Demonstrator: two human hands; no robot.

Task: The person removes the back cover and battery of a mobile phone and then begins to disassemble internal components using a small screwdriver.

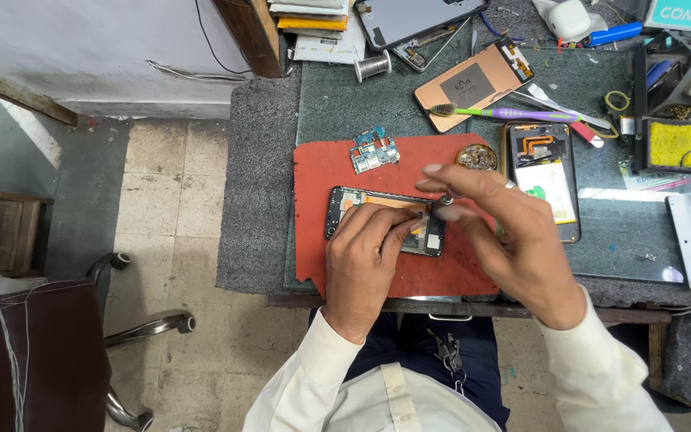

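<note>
Hands at work over an opened black smartphone frame (385, 220), which lies flat near the middle of a red rectangular rubber mat (321, 240) on a glass-topped grey workbench (601, 240). The left hand (365, 256) rests on the frame's lower edge, fingers curled and pressing down on it to steady it. The right hand (513, 232) hovers just above the frame's right end, thumb and forefinger pinched together on the dark rounded top of a slim screwdriver (444, 205) whose tip points down into the phone; the other fingers fan out loosely. Both arms wear cream long sleeves.

Just beyond the frame, on the mat's far edge, sits a small blue-green circuit board (374, 151). Beside the mat's upper right corner stands a small round tin of brass-coloured wire wool (477, 157). To the right lies a second opened phone with a white battery and orange flex cable (544, 172), well clear of the hands. Farther back rests a copper-coloured phone back panel (473, 82), with a purple-and-green toothbrush (513, 114) lying across its near end. A spool of silver solder wire (373, 66) stands near the back, and a black soldering stand with a yellow sponge (675, 142) occupies the right edge. A dark office chair (33, 352) stands on the tiled floor at left.
</note>
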